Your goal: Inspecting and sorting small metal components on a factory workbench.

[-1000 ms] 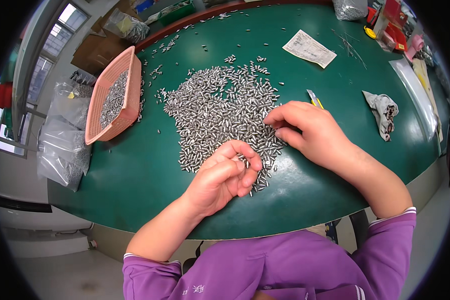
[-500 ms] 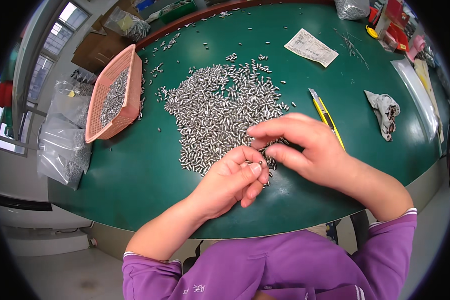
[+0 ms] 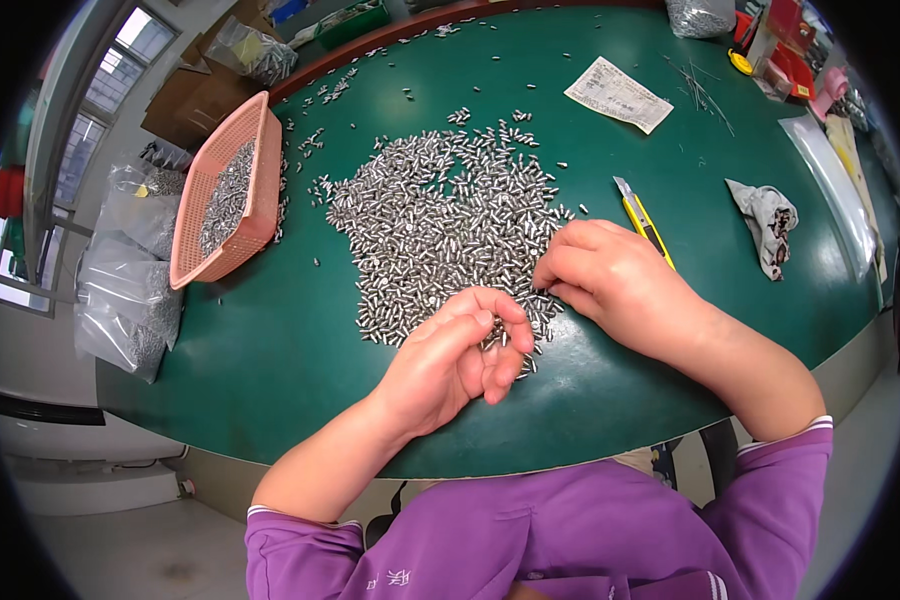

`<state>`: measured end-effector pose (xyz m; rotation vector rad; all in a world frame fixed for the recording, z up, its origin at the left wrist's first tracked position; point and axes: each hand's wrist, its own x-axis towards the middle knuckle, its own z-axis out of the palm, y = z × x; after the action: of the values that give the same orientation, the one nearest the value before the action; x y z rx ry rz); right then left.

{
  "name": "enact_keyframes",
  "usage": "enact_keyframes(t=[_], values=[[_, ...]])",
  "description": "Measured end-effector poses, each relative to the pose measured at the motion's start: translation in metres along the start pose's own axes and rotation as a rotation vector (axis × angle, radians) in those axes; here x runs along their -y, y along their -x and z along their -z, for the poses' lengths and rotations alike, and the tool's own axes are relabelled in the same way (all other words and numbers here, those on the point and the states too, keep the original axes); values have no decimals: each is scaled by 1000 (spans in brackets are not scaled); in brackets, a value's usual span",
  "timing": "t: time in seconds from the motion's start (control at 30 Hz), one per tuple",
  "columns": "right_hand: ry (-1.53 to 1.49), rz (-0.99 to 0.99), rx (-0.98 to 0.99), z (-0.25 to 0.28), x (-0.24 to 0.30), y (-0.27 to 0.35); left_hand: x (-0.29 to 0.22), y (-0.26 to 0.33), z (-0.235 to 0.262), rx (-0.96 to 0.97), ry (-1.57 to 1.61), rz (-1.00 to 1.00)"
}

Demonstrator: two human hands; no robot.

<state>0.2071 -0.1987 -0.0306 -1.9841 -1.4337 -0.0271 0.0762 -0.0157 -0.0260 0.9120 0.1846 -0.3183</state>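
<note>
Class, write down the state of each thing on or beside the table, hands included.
Metal pieces: loose, heaped.
Left hand: fingers curled; grip unclear.
Right hand: fingers bent, at the metal pieces' edge.
Basket: partly filled with metal pieces.
Knife: blade out.
Paper: unfolded, lying flat.
Grey scrap: crumpled, stained dark.
Clear bags: holding grey contents.

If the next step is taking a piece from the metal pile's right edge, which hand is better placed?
Right, most likely: the right hand has its fingertips at that edge of the metal pile. The left hand is curled, with small pieces showing inside the curl; whether it grips them is unclear.
</note>
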Motion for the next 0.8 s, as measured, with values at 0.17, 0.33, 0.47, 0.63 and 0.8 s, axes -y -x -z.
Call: enact_keyframes(t=[0.17, 0.33, 0.47, 0.63, 0.8], values=[[-186, 123, -153, 1, 11, -9, 0, 1, 7, 84, 20, 0], [-294, 324, -135, -1, 24, -5, 2, 3, 9, 151, 43, 78], [-296, 351, -150, -1, 29, -5, -3, 5, 4, 183, 8, 144], [-199, 327, -125, 5, 19, -4, -5, 3, 3, 210, 12, 177], [135, -75, -93, 34, -3, -10, -3, 2, 8, 68, 108, 87]])
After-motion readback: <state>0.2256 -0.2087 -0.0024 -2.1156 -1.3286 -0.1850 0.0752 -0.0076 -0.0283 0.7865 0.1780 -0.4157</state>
